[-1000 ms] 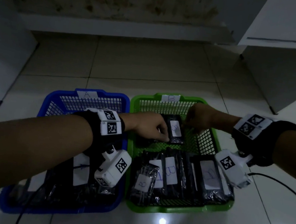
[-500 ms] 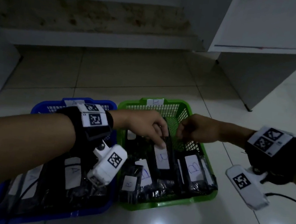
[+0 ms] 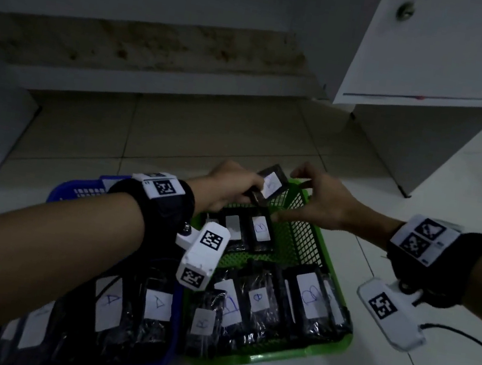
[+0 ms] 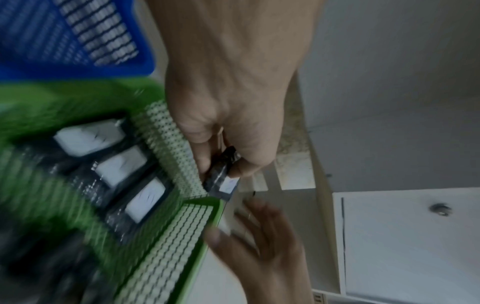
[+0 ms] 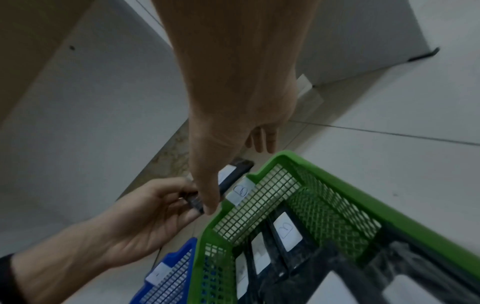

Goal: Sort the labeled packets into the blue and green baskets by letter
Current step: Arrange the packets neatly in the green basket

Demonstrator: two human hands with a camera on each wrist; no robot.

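My left hand (image 3: pixel 251 188) grips one end of a black packet (image 3: pixel 271 182) with a white label and holds it tilted above the far rim of the green basket (image 3: pixel 332 339). The same packet (image 4: pixel 224 176) shows in the left wrist view, pinched between thumb and fingers. My right hand (image 3: pixel 301 188) is just right of the packet with its fingers spread and holds nothing. In the right wrist view its thumb (image 5: pixel 209 197) crosses in front of the packet (image 5: pixel 237 169); contact is unclear. Several packets marked B lie in the green basket. The blue basket (image 3: pixel 58 195) holds packets marked A (image 3: pixel 157 304).
Both baskets stand side by side on a pale tiled floor. A white cabinet (image 3: pixel 441 49) rises at the back right, and a low ledge (image 3: pixel 154 85) runs along the wall behind. A black cable (image 3: pixel 467 336) lies on the floor at the right.
My left hand has lifted the packet out of the green basket to above its far rim. My right hand came up with it and its fingers spread. The head view tilted upward.
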